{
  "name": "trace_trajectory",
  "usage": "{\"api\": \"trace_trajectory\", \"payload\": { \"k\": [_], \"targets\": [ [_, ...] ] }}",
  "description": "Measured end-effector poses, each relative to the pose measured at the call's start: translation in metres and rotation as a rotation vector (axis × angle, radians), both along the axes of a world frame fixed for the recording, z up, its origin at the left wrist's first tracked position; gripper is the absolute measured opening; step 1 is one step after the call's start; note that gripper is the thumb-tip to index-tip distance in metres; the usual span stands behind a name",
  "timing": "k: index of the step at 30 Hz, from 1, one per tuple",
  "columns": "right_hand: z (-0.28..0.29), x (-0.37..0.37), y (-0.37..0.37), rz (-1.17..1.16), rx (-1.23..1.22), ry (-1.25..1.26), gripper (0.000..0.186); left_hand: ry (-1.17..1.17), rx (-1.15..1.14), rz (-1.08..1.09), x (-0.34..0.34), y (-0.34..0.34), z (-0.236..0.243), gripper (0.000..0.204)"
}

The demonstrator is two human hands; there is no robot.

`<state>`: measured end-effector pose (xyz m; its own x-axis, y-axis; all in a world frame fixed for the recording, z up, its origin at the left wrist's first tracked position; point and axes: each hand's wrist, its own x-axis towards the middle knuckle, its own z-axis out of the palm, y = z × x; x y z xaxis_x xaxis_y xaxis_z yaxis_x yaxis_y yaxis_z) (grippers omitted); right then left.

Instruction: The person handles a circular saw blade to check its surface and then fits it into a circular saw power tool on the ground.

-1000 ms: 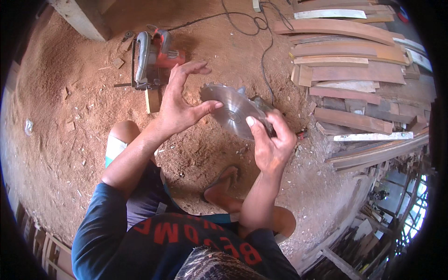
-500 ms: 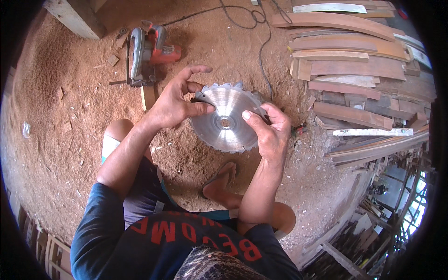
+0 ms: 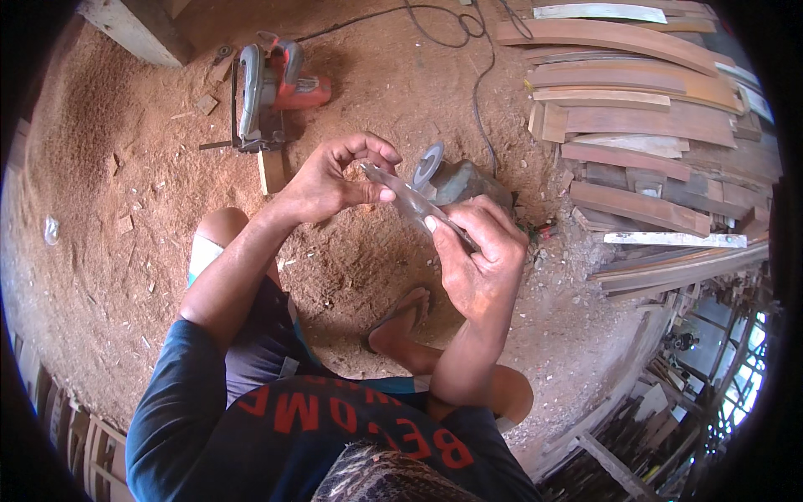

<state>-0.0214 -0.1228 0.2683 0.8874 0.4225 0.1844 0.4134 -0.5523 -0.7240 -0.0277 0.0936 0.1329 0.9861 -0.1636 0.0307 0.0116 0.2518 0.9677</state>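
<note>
A circular saw blade (image 3: pixel 410 201) is tilted almost edge-on between my two hands, so little of its face shows. My left hand (image 3: pixel 339 180) pinches its far left end, thumb against it and fingers curled above. My right hand (image 3: pixel 485 251) grips the near right end, thumb on the near side and fingers behind. Just beyond the blade, a power tool with a round grey disc (image 3: pixel 428 166) and a dull green-grey body (image 3: pixel 477 182) rests on the ground, partly hidden by my right hand and the blade.
An orange and grey circular saw (image 3: pixel 272 92) stands on the sawdust-covered ground at the far left, by a small wood block (image 3: pixel 272 171). A black cord (image 3: pixel 477 92) snakes across the far side. Stacked wooden boards (image 3: pixel 644 125) lie at right. A post (image 3: pixel 138 33) stands far left.
The saw blade has turned from face-up to nearly edge-on, uncovering the tool with the grey disc behind it. My left hand has shifted slightly right, and my right hand has rolled over.
</note>
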Motion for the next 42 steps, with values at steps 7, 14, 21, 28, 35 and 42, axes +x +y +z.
{"api": "trace_trajectory", "payload": {
  "k": [7,14,21,28,35,42],
  "targets": [
    [-0.005,0.005,-0.006,-0.018,0.039,0.124,0.009,0.082,-0.005,-0.048,-0.003,0.002,0.006,0.024],
    [-0.047,0.028,-0.035,-0.175,0.375,0.695,0.016,0.295,-0.111,-0.150,-0.007,-0.007,0.002,0.016],
    [-0.126,0.039,-0.071,-0.271,0.428,0.852,0.020,0.466,-0.086,-0.119,-0.005,-0.037,-0.055,0.014],
    [-0.172,0.037,-0.093,-0.410,0.460,0.908,0.018,0.554,-0.006,-0.142,0.009,-0.059,-0.087,0.022],
    [-0.200,0.032,-0.101,-0.503,0.443,0.886,0.018,0.640,0.163,-0.233,0.020,-0.067,-0.109,0.040],
    [-0.215,0.029,-0.110,-0.553,0.430,0.842,0.022,0.643,0.118,-0.239,0.022,-0.077,-0.125,0.036]
  ]
}}
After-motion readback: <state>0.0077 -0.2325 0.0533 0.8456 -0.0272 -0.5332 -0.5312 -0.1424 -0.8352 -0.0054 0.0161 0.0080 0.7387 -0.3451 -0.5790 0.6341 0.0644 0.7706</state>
